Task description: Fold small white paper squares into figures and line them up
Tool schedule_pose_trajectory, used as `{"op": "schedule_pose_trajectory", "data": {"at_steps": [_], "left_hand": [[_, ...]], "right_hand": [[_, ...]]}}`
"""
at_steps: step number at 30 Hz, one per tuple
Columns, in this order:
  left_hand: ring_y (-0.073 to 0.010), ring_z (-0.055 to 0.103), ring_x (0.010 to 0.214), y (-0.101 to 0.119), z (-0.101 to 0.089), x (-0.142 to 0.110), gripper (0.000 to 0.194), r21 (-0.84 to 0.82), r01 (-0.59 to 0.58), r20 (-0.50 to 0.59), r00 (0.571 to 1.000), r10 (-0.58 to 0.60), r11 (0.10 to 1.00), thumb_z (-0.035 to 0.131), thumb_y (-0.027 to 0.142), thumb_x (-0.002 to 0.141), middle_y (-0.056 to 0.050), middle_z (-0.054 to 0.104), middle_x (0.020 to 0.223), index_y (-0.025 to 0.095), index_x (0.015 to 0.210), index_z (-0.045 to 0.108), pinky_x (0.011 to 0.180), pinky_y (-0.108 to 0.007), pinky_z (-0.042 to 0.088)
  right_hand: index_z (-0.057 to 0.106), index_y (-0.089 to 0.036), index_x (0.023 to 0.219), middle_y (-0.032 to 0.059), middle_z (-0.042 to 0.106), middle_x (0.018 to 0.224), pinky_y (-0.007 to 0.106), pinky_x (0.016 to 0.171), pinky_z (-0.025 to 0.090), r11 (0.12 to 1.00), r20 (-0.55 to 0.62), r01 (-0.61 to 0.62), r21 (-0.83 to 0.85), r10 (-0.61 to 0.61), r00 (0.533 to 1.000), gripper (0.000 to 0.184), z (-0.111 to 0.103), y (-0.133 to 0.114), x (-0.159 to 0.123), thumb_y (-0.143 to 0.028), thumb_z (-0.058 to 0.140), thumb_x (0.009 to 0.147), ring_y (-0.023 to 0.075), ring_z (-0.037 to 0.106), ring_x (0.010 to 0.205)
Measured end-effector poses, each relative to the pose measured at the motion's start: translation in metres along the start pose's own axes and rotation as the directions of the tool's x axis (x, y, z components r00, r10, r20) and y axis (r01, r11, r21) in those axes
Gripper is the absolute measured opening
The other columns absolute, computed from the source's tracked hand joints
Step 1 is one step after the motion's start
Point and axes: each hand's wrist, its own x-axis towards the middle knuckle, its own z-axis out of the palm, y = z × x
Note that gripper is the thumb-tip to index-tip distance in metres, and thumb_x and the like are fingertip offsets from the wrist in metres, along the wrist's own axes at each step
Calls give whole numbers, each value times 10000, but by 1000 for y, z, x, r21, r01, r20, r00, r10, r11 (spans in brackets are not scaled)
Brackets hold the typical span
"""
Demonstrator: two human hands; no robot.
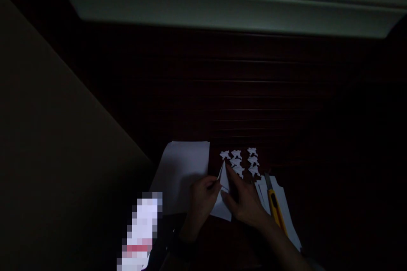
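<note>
A white sheet of paper [224,178], folded to a point at its far end, lies between my two hands in dim light. My left hand [202,197] pinches its left edge between thumb and fingers. On the other side, my right hand [243,197] rests against the paper, its index finger along the right edge and its thumb on the lower part, fingers apart. The paper's lower end spreads out flat below the fold. Just beyond my hands sit several small folded paper figures [235,162] in rough columns, with more paper figures [253,161] to the right.
Blank white sheets [187,165] lie at the left. A yellow utility knife [276,209], blade showing, rests on cut paper [288,203] beside my right forearm. A bright pixelated screen-like shape [140,230] is at lower left. A pale wall [63,106] rises at the left.
</note>
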Motion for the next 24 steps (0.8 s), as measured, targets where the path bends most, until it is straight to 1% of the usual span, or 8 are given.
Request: {"op": "schedule_pose_trajectory", "data": {"at_steps": [4, 6, 8, 10, 12, 16, 19, 24], "left_hand": [[-190, 677, 692, 0, 2, -1, 131, 17, -2, 25, 1000, 1, 1000, 595, 263, 739, -36, 725, 747, 179, 750, 695, 601, -238, 501], [-199, 675, 701, -2, 2, -1, 167, 27, -6, 25, 1000, 6, 1000, 614, 325, 741, -44, 725, 750, 179, 744, 696, 617, -246, 499], [-209, 675, 716, -4, 1, 0, 202, 20, 0, 43, 999, -1, 1000, 628, 366, 735, -53, 725, 754, 175, 736, 694, 631, -253, 498], [-217, 675, 725, -6, -1, 1, 220, -13, 20, 88, 996, -18, 1000, 635, 380, 734, -64, 726, 754, 168, 731, 691, 625, -254, 494], [-219, 675, 720, -7, -4, 2, 231, -63, 48, 157, 987, -38, 997, 631, 383, 741, -74, 728, 766, 159, 740, 687, 605, -253, 489], [-224, 675, 706, -5, -11, 3, 243, -115, 102, 235, 969, -72, 988, 645, 381, 732, -92, 727, 769, 141, 737, 679, 580, -252, 478], [-226, 675, 695, -3, -14, 2, 246, -132, 134, 257, 962, -96, 982, 664, 371, 716, -97, 729, 770, 136, 784, 688, 576, -257, 477], [-222, 672, 681, -3, -17, 2, 300, -180, 208, 285, 946, -152, 961, 680, 361, 704, -106, 734, 799, 130, 895, 698, 579, -268, 479]], "right_hand": [[184, -214, 1442, 101, 607, 1197, 414, 898, 466, 998, -24, -40, -46, 39, 999, 668, 4, 2, -1, -234, 472, 841, 257, 614, 1003], [231, -230, 1430, 94, 612, 1189, 413, 902, 458, 998, -71, -65, -20, 64, 995, 612, 3, 3, 1, -228, 446, 857, 251, 612, 1004], [332, -242, 1391, 84, 603, 1207, 411, 924, 440, 993, -133, -102, 61, 110, 985, 545, 0, 7, 4, -243, 457, 861, 251, 588, 1050], [482, -229, 1295, 79, 624, 1174, 395, 902, 455, 969, -136, -149, 199, 178, 975, 453, -5, 14, 8, -281, 508, 845, 254, 590, 1038], [617, -194, 1139, 82, 673, 1063, 360, 802, 503, 907, -25, -208, 366, 233, 972, 342, -12, 23, 12, -319, 549, 828, 248, 628, 933], [678, -167, 1012, 56, 708, 868, 298, 642, 512, 786, 179, -313, 533, 257, 950, 292, -25, 37, 14, -340, 634, 780, 206, 648, 735], [688, -162, 965, 34, 700, 768, 258, 550, 489, 720, 257, -374, 585, 272, 927, 283, -31, 40, 12, -345, 675, 750, 163, 627, 611], [675, -156, 1012, 28, 703, 717, 271, 574, 507, 636, 312, -403, 657, 257, 915, 320, -35, 40, 10, -304, 705, 729, 159, 641, 597]]}}
